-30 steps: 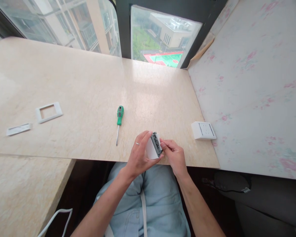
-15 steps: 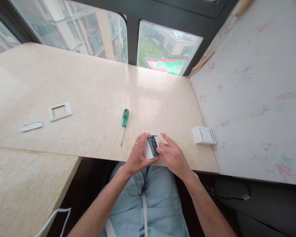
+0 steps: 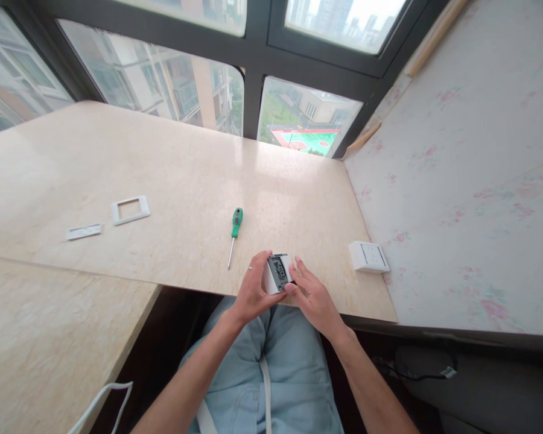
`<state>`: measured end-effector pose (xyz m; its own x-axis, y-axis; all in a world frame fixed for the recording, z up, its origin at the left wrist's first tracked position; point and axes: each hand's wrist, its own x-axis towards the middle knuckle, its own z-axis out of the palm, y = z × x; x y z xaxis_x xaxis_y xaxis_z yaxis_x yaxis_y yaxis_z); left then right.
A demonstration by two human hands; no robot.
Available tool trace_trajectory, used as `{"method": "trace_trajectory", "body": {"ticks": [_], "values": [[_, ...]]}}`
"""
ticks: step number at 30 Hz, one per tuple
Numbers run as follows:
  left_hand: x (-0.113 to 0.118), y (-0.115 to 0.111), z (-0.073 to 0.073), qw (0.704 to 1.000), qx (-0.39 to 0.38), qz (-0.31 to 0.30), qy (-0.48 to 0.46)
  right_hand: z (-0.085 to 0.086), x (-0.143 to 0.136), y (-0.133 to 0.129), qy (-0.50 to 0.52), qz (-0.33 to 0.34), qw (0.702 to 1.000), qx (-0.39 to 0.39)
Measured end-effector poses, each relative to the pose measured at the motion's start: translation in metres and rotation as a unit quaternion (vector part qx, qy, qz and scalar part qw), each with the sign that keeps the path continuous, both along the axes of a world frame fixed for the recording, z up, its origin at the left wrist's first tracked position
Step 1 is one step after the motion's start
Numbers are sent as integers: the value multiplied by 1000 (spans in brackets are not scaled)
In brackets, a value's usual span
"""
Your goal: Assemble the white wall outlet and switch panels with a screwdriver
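My left hand (image 3: 252,290) is wrapped round a small white box (image 3: 269,281), with the thumb below it and the fingers along its upper side. A dark grey module (image 3: 279,271) with a black centre shows on the box's face. My right hand (image 3: 311,294) is at the box's right side, its fingertips and thumb curled round the edges of a white piece (image 3: 286,261) beside the module. Whether that piece is joined to the box I cannot tell. A green-handled screwdriver (image 3: 236,224) lies on the table, left of and beyond my hands.
On the pale marbled table (image 3: 185,181), a white rectangular frame (image 3: 116,213) and a narrow white strip (image 3: 84,231) lie at the left. A white switch box (image 3: 369,257) stands against the wall at the right. Windows line the far edge; a white cable (image 3: 100,395) hangs at the lower left.
The view has tilted up, showing more window. My right thumb has moved down along the module, whose black centre is now more exposed; my left hand keeps its hold on the box.
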<state>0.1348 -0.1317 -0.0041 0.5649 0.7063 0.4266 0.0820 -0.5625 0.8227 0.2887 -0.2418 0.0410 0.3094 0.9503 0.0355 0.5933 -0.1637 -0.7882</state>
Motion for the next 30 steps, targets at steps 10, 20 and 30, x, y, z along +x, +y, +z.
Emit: {"method": "trace_trajectory", "body": {"ticks": [10,20,30], "values": [[-12,1,-5,998,-10,1,59,-17,-11,-9,107,-48,993,6],[-10,10,-5,988,-98,-105,-60,-11,0,1,387,-126,913,22],[-5,22,21,947,-204,-177,-173,1,1,19,547,-11,837,-1]]}}
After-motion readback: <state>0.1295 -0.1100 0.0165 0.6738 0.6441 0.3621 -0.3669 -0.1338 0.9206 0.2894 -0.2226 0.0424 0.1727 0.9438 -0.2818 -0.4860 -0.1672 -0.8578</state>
